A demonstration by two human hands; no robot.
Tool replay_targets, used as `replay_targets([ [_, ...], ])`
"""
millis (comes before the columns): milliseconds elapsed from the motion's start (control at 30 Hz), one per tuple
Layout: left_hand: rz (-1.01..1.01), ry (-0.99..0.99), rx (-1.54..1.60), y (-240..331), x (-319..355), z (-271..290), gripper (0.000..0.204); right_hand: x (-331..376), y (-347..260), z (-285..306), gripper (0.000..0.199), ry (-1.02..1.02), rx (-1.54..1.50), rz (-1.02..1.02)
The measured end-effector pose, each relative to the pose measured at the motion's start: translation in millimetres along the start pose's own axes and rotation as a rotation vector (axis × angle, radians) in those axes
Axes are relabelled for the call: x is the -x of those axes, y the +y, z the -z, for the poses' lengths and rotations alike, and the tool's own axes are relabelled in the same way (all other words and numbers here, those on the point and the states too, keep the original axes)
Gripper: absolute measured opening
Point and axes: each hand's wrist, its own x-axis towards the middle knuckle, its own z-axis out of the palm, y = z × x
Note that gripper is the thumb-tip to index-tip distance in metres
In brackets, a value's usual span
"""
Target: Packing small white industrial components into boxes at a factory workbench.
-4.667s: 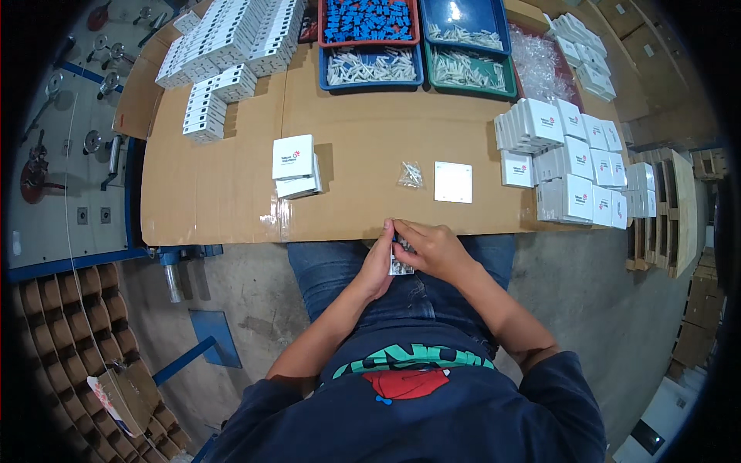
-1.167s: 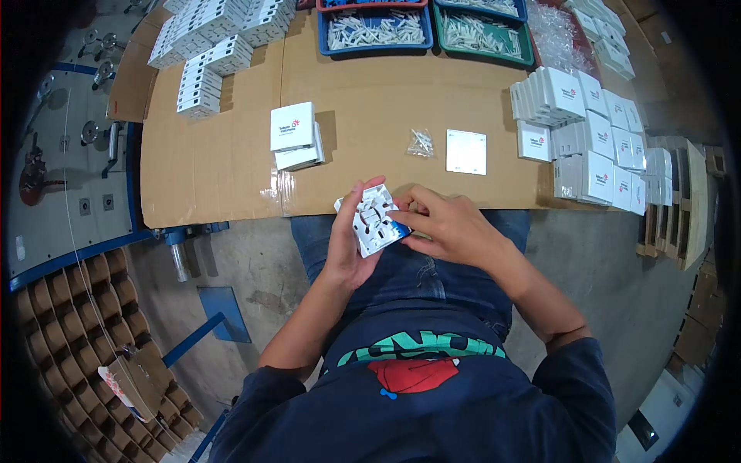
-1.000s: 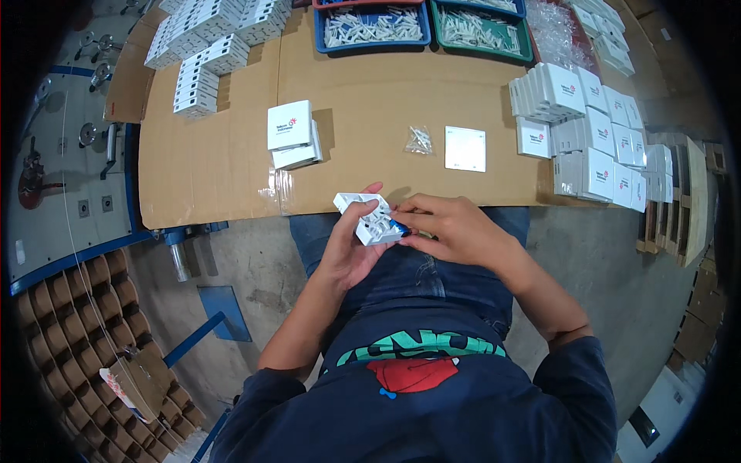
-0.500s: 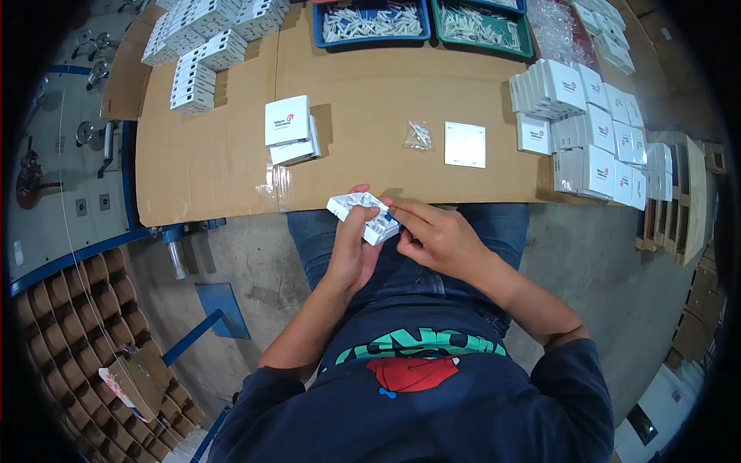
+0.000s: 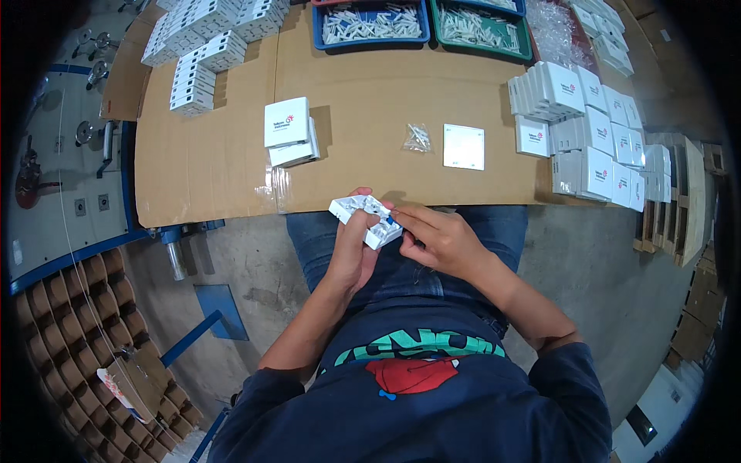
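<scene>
My left hand (image 5: 353,251) is closed on a shallow white plastic box (image 5: 369,241), its thumb pressed inside. The box is tilted above my lap, just off the table's near edge, and its inner side with moulded compartments faces up. At its right edge shows a small blue part (image 5: 390,220). The fingers of my right hand (image 5: 441,239) are bent together in a pinch at that blue part. Their tips partly hide it. On the table beyond lie a flat white square cover (image 5: 464,147) and a small clear bag of white parts (image 5: 417,138).
Two white square boxes (image 5: 286,122) are stacked left of centre. More white boxes stand in piles at far left (image 5: 193,81) and right (image 5: 598,166). A blue tray (image 5: 372,45) and a green tray (image 5: 482,51) hold small bagged parts at the back. Cardboard (image 5: 208,170) covers the table.
Both hands and the white box have shifted very slightly toward me. The right fingers stay at the blue part, and the grip looks the same.
</scene>
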Motion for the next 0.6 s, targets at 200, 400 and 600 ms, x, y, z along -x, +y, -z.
replay_targets([
  [200, 0.037, -0.032, 0.002, -9, -7, 10, 0.053, 0, 5, 3, 0.036, 0.007, -0.005, 0.008],
  [400, 0.066, -0.080, 0.049, -9, 3, 10, 0.056, -8, 22, 62, 0.021, -0.075, -0.183, -0.026],
  [600, -0.012, -0.171, 0.159, 2, -17, 30, 0.056, 3, 37, 35, 0.022, -0.078, -1.008, -0.923],
])
